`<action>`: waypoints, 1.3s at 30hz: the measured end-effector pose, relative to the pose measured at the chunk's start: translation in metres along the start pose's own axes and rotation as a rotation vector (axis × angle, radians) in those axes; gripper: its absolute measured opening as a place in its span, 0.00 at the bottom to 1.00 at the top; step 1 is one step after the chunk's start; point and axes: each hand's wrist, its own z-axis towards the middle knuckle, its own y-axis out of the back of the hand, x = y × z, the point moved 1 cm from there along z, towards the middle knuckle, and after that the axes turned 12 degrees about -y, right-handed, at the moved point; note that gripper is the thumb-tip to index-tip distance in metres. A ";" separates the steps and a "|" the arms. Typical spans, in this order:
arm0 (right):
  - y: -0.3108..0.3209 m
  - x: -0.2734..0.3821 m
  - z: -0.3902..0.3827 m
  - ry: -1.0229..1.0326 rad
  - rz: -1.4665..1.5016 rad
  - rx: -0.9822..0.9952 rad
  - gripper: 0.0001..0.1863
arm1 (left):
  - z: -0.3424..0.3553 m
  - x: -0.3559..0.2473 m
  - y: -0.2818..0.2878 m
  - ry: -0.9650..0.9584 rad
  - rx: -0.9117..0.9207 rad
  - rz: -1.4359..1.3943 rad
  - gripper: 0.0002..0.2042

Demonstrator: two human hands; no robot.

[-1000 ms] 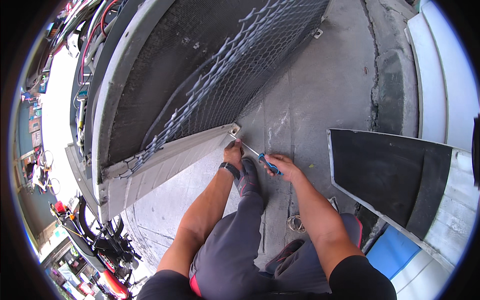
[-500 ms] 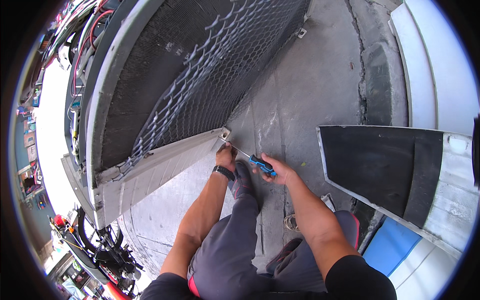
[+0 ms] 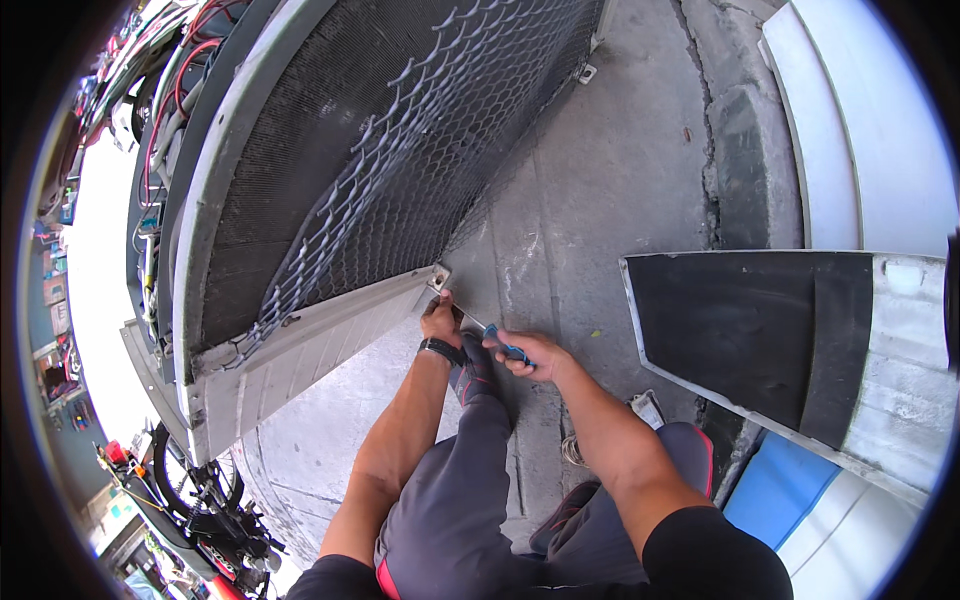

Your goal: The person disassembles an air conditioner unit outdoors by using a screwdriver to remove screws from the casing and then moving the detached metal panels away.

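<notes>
A loose panel [image 3: 790,340], black on its inner face with a pale edge, is lying on the concrete ground [image 3: 600,190] to the right of the grip, well apart from it. Something blue [image 3: 775,490] is showing under that panel's lower edge. Farther right, a white surface [image 3: 860,120] is running along the far side of a cracked curb [image 3: 735,130]. Down to the lower left of the grip, a motorbike [image 3: 205,505] is standing. Red wires [image 3: 200,40] are looping far up to the left.
</notes>
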 end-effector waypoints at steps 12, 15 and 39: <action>0.002 0.003 0.004 0.248 -0.114 -0.179 0.26 | 0.012 0.006 0.005 0.028 0.087 -0.102 0.08; -0.009 0.007 -0.001 -0.039 0.044 0.014 0.25 | 0.010 0.003 0.010 0.016 0.049 -0.043 0.09; -0.017 -0.019 0.014 0.851 -1.072 -1.011 0.23 | 0.005 0.004 -0.001 0.003 0.047 -0.156 0.06</action>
